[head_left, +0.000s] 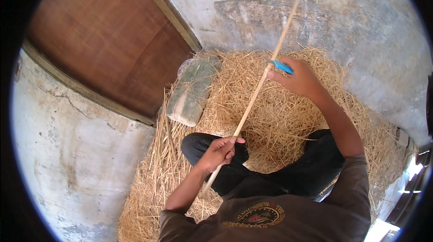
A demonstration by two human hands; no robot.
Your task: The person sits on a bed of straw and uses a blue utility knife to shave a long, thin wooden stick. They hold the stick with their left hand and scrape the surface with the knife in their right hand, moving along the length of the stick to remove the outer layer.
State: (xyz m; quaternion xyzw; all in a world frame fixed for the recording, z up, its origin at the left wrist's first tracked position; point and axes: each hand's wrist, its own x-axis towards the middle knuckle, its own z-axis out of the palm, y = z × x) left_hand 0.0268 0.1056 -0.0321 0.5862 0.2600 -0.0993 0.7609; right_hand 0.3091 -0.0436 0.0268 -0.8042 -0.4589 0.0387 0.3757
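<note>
Well, shirt and lap: a dark shirt (pixel 315 224) and black trousers (pixel 284 183), knees bent apart
Left hand (pixel 220 151): fingers closed around the lower part of a pale pole (pixel 252 101), in front of the left knee
Pole: long and thin, slanting away to the right over loose straw (pixel 275 118), its far tip seen against the stained wall (pixel 352 21)
Right hand (pixel 300 77): gripping a blue-handled knife (pixel 283 66), the thumb by the pole beyond its middle
Blade on pole: it seems laid across the surface, so I judge scraping or trimming to be in hand; whether it bites I cannot tell
Stroke along the pole: would call for a firm left hold, a shallow blade angle and the thumb clear of the edge
Block (pixel 191 91): grey-green, lying on the straw at the left
Door (pixel 112 39): a brown panel in a wooden frame, behind the block
</note>
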